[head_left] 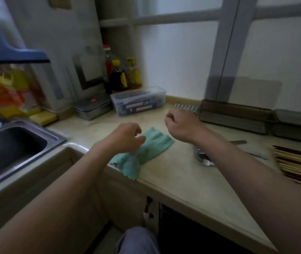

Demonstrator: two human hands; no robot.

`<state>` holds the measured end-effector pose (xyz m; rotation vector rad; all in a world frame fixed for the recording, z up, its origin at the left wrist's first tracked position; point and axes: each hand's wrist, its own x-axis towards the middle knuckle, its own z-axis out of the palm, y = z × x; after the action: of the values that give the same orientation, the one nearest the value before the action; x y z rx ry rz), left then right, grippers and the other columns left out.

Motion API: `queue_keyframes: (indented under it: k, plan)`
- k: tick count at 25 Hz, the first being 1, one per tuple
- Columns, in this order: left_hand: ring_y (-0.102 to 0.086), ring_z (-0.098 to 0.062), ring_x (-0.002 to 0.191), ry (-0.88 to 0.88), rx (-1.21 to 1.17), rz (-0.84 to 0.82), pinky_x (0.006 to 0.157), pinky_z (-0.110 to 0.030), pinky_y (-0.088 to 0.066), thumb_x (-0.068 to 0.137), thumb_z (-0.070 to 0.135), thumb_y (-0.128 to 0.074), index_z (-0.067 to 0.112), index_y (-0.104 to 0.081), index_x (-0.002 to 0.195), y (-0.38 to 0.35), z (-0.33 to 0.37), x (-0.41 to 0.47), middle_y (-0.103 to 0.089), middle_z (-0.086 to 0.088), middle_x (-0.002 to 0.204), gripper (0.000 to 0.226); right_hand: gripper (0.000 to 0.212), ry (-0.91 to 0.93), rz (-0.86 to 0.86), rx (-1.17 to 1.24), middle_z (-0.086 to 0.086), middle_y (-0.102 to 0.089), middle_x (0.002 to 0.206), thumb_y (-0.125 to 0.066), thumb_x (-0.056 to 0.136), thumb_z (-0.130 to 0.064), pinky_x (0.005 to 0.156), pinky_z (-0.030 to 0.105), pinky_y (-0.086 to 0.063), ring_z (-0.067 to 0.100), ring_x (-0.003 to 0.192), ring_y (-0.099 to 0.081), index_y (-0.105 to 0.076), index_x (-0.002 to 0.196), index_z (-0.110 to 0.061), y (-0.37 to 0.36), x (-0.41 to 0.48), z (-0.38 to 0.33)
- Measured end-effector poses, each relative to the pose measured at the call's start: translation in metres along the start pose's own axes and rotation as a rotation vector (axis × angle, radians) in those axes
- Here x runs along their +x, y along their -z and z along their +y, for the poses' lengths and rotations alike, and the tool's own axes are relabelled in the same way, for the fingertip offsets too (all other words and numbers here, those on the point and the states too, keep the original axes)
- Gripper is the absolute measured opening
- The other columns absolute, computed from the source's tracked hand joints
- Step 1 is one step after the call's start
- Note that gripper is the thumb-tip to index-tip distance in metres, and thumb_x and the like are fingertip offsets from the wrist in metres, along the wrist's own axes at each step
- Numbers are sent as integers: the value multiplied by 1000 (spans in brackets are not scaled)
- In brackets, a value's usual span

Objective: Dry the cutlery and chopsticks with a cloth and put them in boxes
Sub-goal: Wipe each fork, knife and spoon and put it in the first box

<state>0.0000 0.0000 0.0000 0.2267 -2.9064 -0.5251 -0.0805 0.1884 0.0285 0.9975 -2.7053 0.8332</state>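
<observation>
left hand (125, 136) maybe touching cloth (154, 143)

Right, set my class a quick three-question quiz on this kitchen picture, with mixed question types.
1. True or false: the cloth lies in the sink.
2. The chopsticks lie: A in the sink; B at the right end of the counter; C in a box.
3. Short answer: which hand is over the cloth?

Key: 1 false, it lies on the counter; 2 B; 3 the left hand.
</observation>
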Motion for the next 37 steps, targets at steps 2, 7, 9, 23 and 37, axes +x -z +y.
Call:
queue_keyframes:
  k: [2,7,9,23,37]
  plan:
    - [-55,-18,90,20,134,-138,77,-33,-47,81,59,-53,20,-59,113,-14,-8,-4,-58,0,107,51,23,-21,-69,12,8,-66,97,-45,96,-25,80,39,-50,26,90,-59,-63,95,-10,-15,4,0]
    - [-48,-23,87,-63,339,-95,77,-42,-45,87,56,-39,25,-56,100,-48,-2,0,-50,-3,101,38,23,-71,-111,-30,6,-66,102,-45,96,-26,84,40,-51,25,94,-59,-63,100,-13,-32,2,20]
    - [-49,-25,87,-65,348,-30,76,-42,-44,92,40,-38,21,-52,96,-54,0,3,-52,-6,102,23,24,-93,-112,-23,7,-66,105,-44,97,-23,84,38,-50,25,96,-58,-64,102,-11,-30,-3,28]
    - [-57,-33,104,175,-2053,-343,106,-48,-36,90,30,-36,3,-57,125,-44,94,13,-61,-21,117,49,24,-170,-46,659,4,-70,89,-62,88,1,78,34,-57,14,80,-64,-73,97,-17,47,-33,51]
    - [-65,-27,80,20,-2176,-656,75,-34,-53,85,15,-55,-4,-66,94,-69,138,-16,-66,-17,86,24,19,-206,-130,769,13,-59,85,-53,91,11,50,22,-48,8,61,-61,-65,84,-3,98,-20,35]
